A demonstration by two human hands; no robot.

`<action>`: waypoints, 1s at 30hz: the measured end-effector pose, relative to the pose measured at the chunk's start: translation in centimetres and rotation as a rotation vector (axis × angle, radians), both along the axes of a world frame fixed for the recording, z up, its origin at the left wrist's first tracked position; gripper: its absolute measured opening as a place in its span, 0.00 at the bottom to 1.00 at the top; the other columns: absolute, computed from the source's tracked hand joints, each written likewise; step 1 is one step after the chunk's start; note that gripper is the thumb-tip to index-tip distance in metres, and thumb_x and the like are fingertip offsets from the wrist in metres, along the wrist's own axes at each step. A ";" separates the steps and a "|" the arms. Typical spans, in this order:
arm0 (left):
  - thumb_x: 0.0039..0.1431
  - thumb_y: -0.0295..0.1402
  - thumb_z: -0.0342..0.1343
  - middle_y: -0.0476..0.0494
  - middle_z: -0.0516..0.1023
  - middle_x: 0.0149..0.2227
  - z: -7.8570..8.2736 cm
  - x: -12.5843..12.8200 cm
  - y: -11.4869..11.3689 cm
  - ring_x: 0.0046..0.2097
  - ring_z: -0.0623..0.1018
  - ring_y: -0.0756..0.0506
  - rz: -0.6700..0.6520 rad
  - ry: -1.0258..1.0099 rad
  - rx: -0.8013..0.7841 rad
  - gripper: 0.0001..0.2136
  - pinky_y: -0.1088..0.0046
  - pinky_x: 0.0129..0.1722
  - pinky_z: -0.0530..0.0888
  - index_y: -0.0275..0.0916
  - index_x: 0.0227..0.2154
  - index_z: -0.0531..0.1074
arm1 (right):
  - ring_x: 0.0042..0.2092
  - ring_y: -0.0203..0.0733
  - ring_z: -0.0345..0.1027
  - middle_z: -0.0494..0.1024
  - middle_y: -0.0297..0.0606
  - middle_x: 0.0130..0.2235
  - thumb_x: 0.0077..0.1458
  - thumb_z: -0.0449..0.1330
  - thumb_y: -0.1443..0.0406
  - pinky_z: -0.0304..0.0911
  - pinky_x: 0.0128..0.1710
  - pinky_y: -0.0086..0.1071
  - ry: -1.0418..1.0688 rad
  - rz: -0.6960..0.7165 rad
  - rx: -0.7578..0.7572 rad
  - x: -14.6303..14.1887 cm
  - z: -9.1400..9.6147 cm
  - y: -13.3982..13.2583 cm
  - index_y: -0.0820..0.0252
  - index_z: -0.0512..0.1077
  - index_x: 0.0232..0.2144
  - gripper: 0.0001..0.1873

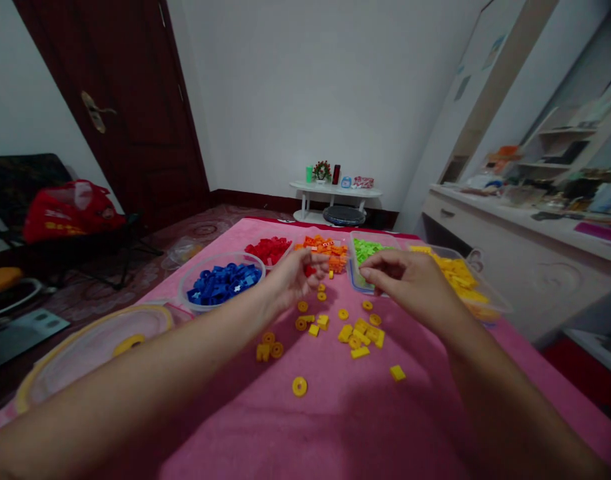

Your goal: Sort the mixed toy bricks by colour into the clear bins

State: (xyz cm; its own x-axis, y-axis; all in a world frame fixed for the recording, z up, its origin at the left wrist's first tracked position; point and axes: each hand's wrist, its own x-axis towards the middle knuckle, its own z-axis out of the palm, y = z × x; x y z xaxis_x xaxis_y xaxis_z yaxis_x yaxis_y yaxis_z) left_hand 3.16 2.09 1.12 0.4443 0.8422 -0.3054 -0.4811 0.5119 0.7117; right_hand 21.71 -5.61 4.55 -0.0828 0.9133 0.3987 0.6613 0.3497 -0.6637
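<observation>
Over the middle of the pink-covered table (285, 433), my left hand (300, 277) reaches in front of the container of orange bricks (325, 248). Its fingers are loosely spread, and nothing shows in them. My right hand (405, 273) hovers by the near right corner of the tub of green bricks (366, 249). Thumb and fingertips are pinched together; whatever they hold, if anything, is hidden. Below the hands lie scattered yellow bricks (360, 335) and several round yellow pieces with center holes, one yellow ring (300, 386) lying nearest me.
Blue bricks (222, 285) fill a round tub at left, with red bricks (269, 251) behind it. A clear container of yellow bricks (458, 277) stands at right. A yellow-rimmed round lid (98, 333) lies under my left forearm. A white drawer cabinet (485, 233) stands beyond the table's right side.
</observation>
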 end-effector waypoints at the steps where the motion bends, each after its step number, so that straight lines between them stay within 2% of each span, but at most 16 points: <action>1: 0.62 0.31 0.44 0.45 0.71 0.22 0.9 -0.9 1.6 0.19 0.68 0.53 0.088 0.057 0.077 0.11 0.82 0.17 0.65 0.32 0.32 0.71 | 0.23 0.34 0.67 0.75 0.34 0.23 0.49 0.59 0.63 0.61 0.22 0.26 0.004 -0.009 0.014 0.0 0.1 -0.1 0.61 0.75 0.26 0.07; 3: 0.64 0.33 0.41 0.44 0.71 0.21 2.3 -2.5 4.7 0.21 0.69 0.53 0.234 0.178 0.189 0.15 0.81 0.22 0.68 0.33 0.29 0.71 | 0.23 0.33 0.66 0.75 0.34 0.23 0.49 0.59 0.64 0.60 0.22 0.26 0.002 -0.008 0.020 -0.2 0.2 -0.2 0.61 0.75 0.26 0.07; 5: 0.64 0.38 0.41 0.41 0.72 0.24 3.1 -3.9 7.1 0.26 0.72 0.50 0.280 0.357 0.267 0.19 0.76 0.29 0.71 0.33 0.27 0.72 | 0.23 0.33 0.66 0.75 0.34 0.23 0.49 0.58 0.64 0.60 0.22 0.26 -0.005 0.008 0.006 -0.3 0.0 -0.2 0.61 0.74 0.25 0.07; 8: 0.60 0.43 0.49 0.36 0.77 0.33 3.7 -4.8 8.2 0.37 0.74 0.44 0.295 0.699 0.451 0.17 0.68 0.40 0.70 0.33 0.30 0.74 | 0.23 0.34 0.66 0.75 0.34 0.24 0.49 0.58 0.65 0.60 0.23 0.27 -0.029 0.030 -0.030 -0.4 -0.4 0.1 0.61 0.74 0.25 0.07; 11: 0.53 0.37 0.58 0.39 0.78 0.39 3.9 -4.5 6.1 0.43 0.74 0.43 0.243 0.896 0.856 0.10 0.69 0.46 0.67 0.35 0.34 0.77 | 0.25 0.34 0.67 0.76 0.35 0.25 0.49 0.57 0.66 0.60 0.25 0.27 -0.097 0.062 -0.068 -0.5 -1.4 0.6 0.61 0.75 0.26 0.07; 13: 0.51 0.33 0.59 0.43 0.79 0.37 3.6 -4.2 3.4 0.40 0.75 0.44 0.082 0.957 1.108 0.08 0.71 0.44 0.67 0.37 0.34 0.78 | 0.27 0.35 0.68 0.77 0.35 0.27 0.48 0.57 0.69 0.60 0.27 0.27 -0.158 0.112 -0.101 -0.8 -2.4 0.9 0.60 0.76 0.27 0.07; 16: 0.45 0.29 0.61 0.45 0.76 0.26 2.2 -4.3 -1.6 0.30 0.75 0.45 -0.200 1.075 1.299 0.03 0.71 0.38 0.68 0.38 0.26 0.78 | 0.31 0.36 0.69 0.78 0.36 0.31 0.47 0.56 0.71 0.60 0.29 0.27 -0.242 0.184 -0.127 -2.0 -4.5 1.2 0.59 0.77 0.30 0.10; 18: 0.40 0.28 0.64 0.45 0.71 0.20 0.9 -4.9 -4.8 0.30 0.75 0.42 -0.251 1.207 1.317 0.04 0.68 0.36 0.69 0.39 0.23 0.76 | 0.33 0.37 0.70 0.78 0.38 0.34 0.48 0.58 0.70 0.60 0.31 0.28 -0.294 0.202 -0.128 -3.0 -5.7 1.2 0.59 0.77 0.34 0.11; 20: 0.35 0.33 0.68 0.43 0.70 0.21 -0.2 -5.6 -7.2 0.31 0.75 0.38 -0.296 1.425 1.261 0.11 0.63 0.36 0.70 0.38 0.25 0.75 | 0.36 0.39 0.70 0.78 0.40 0.38 0.49 0.60 0.65 0.60 0.33 0.29 -0.335 0.187 -0.133 -3.7 -6.8 1.1 0.59 0.75 0.41 0.14; 22: 0.34 0.39 0.68 0.37 0.74 0.28 -1.0 -6.4 -8.8 0.35 0.76 0.34 -0.471 1.657 1.218 0.21 0.59 0.36 0.71 0.36 0.34 0.75 | 0.40 0.41 0.71 0.76 0.42 0.43 0.47 0.64 0.59 0.61 0.36 0.31 -0.375 0.142 -0.140 -4.2 -7.6 1.0 0.59 0.72 0.47 0.23; 24: 0.38 0.43 0.66 0.33 0.75 0.37 -1.7 -7.0 -9.5 0.37 0.76 0.34 -0.630 1.787 1.207 0.28 0.59 0.36 0.72 0.35 0.43 0.72 | 0.43 0.44 0.70 0.75 0.42 0.47 0.45 0.66 0.58 0.61 0.40 0.33 -0.424 0.108 -0.154 -4.2 -8.3 1.0 0.57 0.70 0.51 0.30; 26: 0.43 0.43 0.64 0.35 0.74 0.41 -2.6 -7.5 -9.5 0.38 0.76 0.36 -0.660 1.783 1.213 0.28 0.62 0.36 0.72 0.37 0.47 0.68 | 0.46 0.45 0.69 0.73 0.41 0.49 0.44 0.66 0.58 0.60 0.43 0.34 -0.464 0.113 -0.167 -4.3 -8.9 0.9 0.56 0.68 0.52 0.31; 30: 0.48 0.38 0.62 0.40 0.72 0.44 -4.9 -7.3 -8.4 0.41 0.75 0.41 -0.494 1.580 1.212 0.28 0.67 0.39 0.71 0.41 0.52 0.63 | 0.47 0.44 0.68 0.72 0.40 0.49 0.46 0.65 0.57 0.59 0.44 0.33 -0.516 0.160 -0.179 -4.8 -9.3 0.5 0.53 0.68 0.52 0.30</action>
